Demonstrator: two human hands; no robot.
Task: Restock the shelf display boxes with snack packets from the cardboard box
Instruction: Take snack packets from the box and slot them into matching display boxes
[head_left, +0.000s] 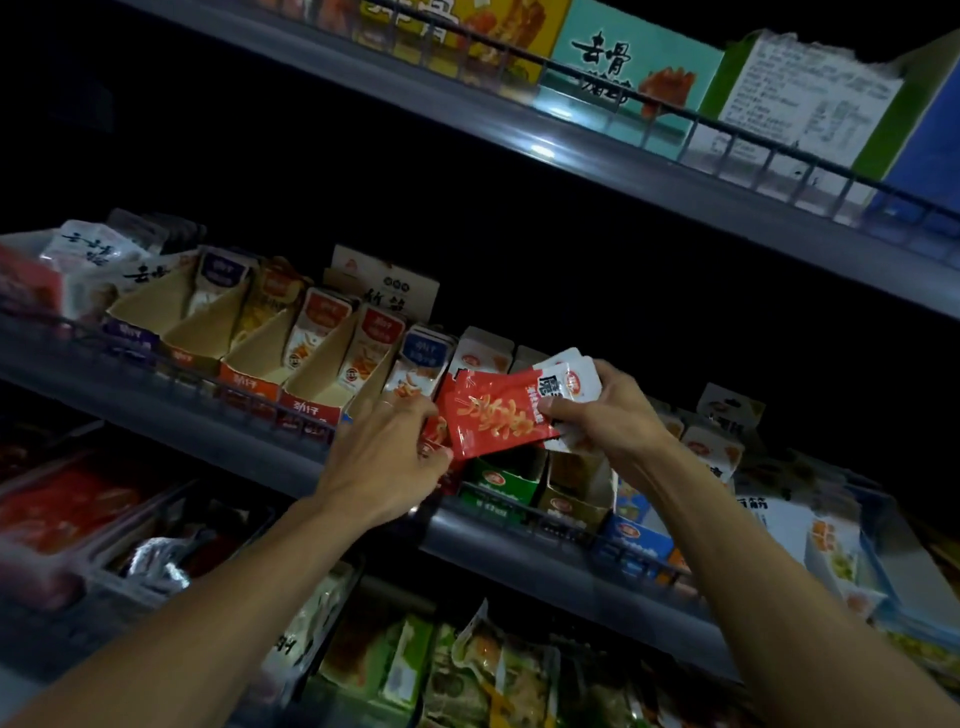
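Near the middle of the frame, the right hand (602, 415) pinches a small stack of red and white snack packets (498, 415), thumb pressed on the front packet, fingers curled behind. The left hand (387, 457) sits just to the left of them, its fingers curled round the lower left edge of the red packets. Both hands hold the packets just above the green display box (501, 486) on the middle shelf (519, 540). To the left along the same shelf stands a row of open display boxes (260, 353) with upright white packets. The upper shelf (571, 150) carries large printed cartons at the upper right.
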